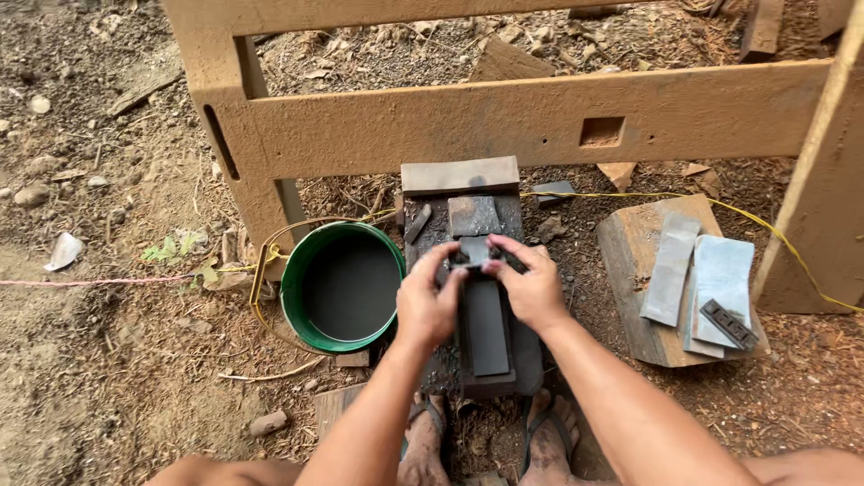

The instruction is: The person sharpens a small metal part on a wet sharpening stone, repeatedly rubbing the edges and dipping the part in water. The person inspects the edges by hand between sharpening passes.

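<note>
Bucket (pixel 342 286): green outside and rim, dark grey within. Stone (pixel 486 326): dark grey, wet black at edges. Blade (pixel 474 250): grey metal. Frame (pixel 504 117): dusty tan-brown wood. Cord (pixel 765 236): yellow. String (pixel 90 282): pink. Slabs (pixel 711 270): pale grey-blue, on a brown block (pixel 630 252). Ground (pixel 108 378): reddish-brown soil strewn with wood chips.

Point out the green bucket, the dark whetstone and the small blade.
green bucket (pixel 297 270), head view, left rim.
whetstone (pixel 487 328), head view, middle of its dark top face.
blade (pixel 474 249), head view, flat face showing between the fingers.
</note>
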Motion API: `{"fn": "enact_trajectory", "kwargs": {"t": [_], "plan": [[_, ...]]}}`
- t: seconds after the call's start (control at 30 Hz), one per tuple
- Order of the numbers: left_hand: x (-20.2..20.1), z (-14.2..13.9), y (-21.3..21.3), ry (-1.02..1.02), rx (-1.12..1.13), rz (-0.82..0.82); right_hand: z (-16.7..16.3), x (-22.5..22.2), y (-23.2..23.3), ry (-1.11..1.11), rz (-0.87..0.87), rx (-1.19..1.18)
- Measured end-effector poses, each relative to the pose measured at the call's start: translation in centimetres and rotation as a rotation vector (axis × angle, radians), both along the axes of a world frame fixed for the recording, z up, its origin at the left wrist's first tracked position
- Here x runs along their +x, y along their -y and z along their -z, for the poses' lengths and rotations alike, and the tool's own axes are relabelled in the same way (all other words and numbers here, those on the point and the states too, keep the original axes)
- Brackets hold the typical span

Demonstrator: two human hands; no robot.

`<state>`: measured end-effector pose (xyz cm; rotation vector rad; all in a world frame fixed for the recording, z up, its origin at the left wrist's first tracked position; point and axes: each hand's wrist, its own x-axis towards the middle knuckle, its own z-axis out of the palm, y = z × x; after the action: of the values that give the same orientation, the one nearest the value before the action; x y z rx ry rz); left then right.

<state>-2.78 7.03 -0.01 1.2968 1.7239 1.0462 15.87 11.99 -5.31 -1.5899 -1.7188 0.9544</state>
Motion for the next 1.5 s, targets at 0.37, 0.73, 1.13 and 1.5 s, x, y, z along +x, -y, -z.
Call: {"fn": "enact_trajectory", "kwargs": {"t": [0.37, 0.73, 1.13, 1.5], "plan": [[0.0, 1.0, -1.5, -0.016, 0.104, -0.056, -0.6, -0.7, -2.7, -0.003, -0.107, 0.161], [0.3, 1.6, -0.2, 0.000, 0.150, -0.035, 0.1, 0.1, -1.6, -0.048, -0.115, -0.007], [-0.3, 1.8, -1.0, -0.035, 0.184, -0.003, -0.1, 0.0, -2.2, -0.041, -0.125, -0.028], [0.0, 2.0, 1.3, -0.145, 0.235, 0.003, 1.0, 0.7, -0.4, 0.105, -0.186, -0.063]]}}
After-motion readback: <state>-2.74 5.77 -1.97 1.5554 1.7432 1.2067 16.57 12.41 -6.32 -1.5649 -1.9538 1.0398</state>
